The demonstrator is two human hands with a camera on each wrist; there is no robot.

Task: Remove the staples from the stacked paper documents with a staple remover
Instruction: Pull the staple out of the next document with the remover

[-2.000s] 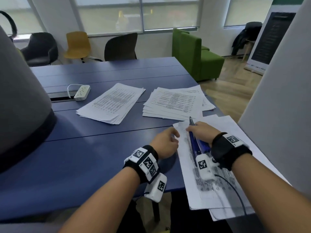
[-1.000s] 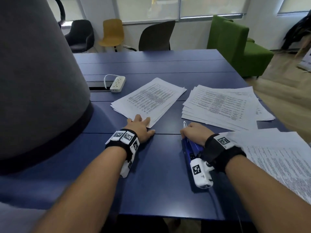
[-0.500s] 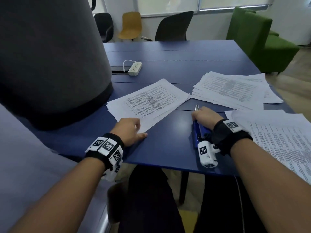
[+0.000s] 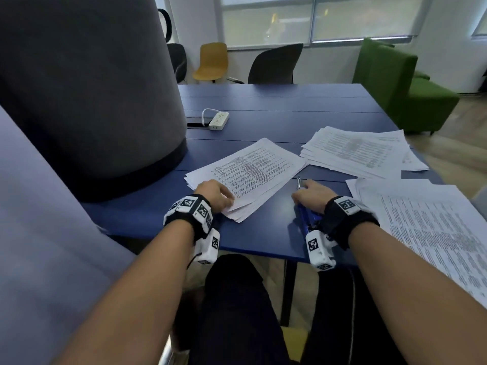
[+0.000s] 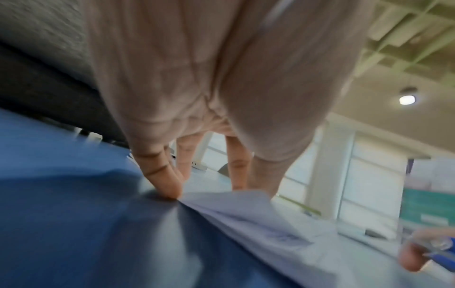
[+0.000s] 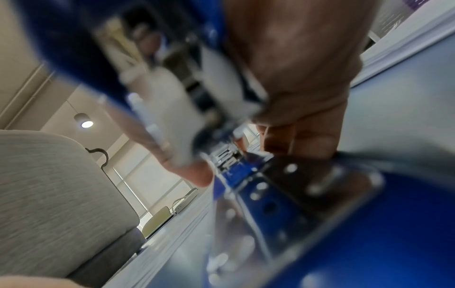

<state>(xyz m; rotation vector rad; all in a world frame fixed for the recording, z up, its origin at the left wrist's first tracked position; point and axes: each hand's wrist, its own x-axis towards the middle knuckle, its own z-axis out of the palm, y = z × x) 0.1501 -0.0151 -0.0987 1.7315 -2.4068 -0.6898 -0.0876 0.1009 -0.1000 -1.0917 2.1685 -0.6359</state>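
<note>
A stack of printed paper documents [image 4: 253, 169] lies on the blue table [image 4: 263, 235] ahead of me. My left hand [image 4: 214, 192] sits on its near left corner, and the left wrist view shows straightish fingers [image 5: 167, 181] touching down at the paper's [image 5: 258, 218] edge, where a corner curls up by the thumb. My right hand [image 4: 312, 194] grips a blue staple remover [image 4: 307, 219] lying on the table right of the stack, metal tip pointing away. Close up, the remover [image 6: 307, 214] fills the blurred right wrist view under the hand [image 6: 295, 68].
A second paper stack [image 4: 355, 148] lies at the far right and loose sheets [image 4: 434, 227] spread at the near right edge. A white power strip [image 4: 218, 121] sits further back. A large grey upholstered shape [image 4: 79, 88] crowds the left. Chairs and a green sofa [image 4: 395, 83] stand beyond.
My left hand left the right-hand sheets, crossed to the left stack and settled on its near corner. My right hand carried the staple remover off those sheets onto the bare table.
</note>
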